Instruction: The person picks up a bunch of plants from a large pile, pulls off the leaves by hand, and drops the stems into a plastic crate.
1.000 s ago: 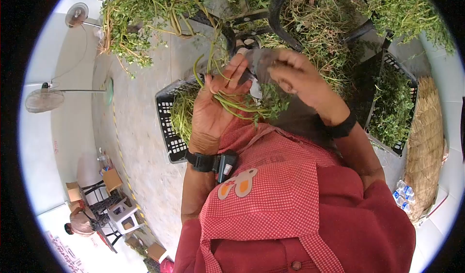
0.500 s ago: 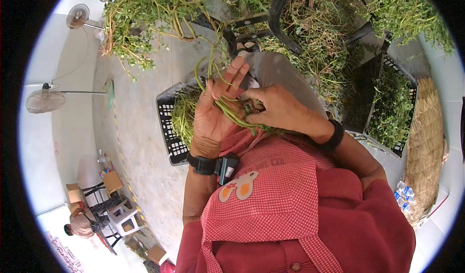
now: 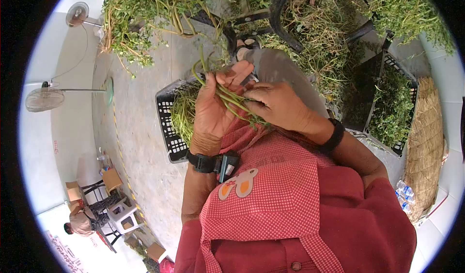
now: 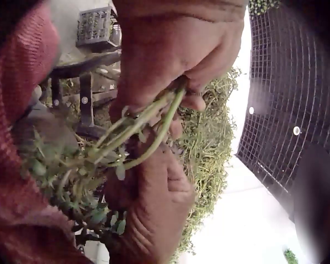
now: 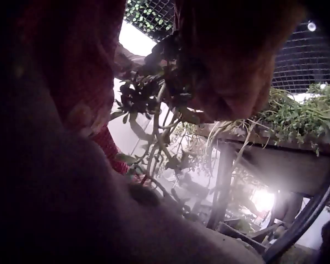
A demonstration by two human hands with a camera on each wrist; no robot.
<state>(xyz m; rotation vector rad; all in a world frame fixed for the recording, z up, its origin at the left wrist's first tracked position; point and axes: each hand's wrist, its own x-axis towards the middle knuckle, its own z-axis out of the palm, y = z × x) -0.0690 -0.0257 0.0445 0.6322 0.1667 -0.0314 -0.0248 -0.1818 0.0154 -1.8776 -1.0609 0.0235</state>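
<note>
My left hand (image 3: 220, 98) holds a small bundle of green stems (image 3: 227, 96) across its palm, fingers curled over them. My right hand (image 3: 276, 106) meets it from the right and pinches the leafy ends of the same stems. In the left wrist view the stems (image 4: 146, 129) run between the left hand (image 4: 170, 60) above and the right hand (image 4: 151, 212) below. The right wrist view shows dark leafy sprigs (image 5: 154, 104) hanging under the right hand (image 5: 231, 71). Both hands sit above my lap, over a red checked apron (image 3: 271, 190).
A black plastic crate (image 3: 167, 123) with cut greens stands on the concrete floor at left. A second crate (image 3: 392, 106) of greens is at right, beside a straw mat (image 3: 426, 147). Heaps of leafy plants (image 3: 145, 11) lie beyond. Fans (image 3: 46, 98) and a seated person (image 3: 80, 222) are far left.
My right hand came down from above the bundle to the stems, then slid up along them slightly. The left hand closed its fingers more over the stems.
</note>
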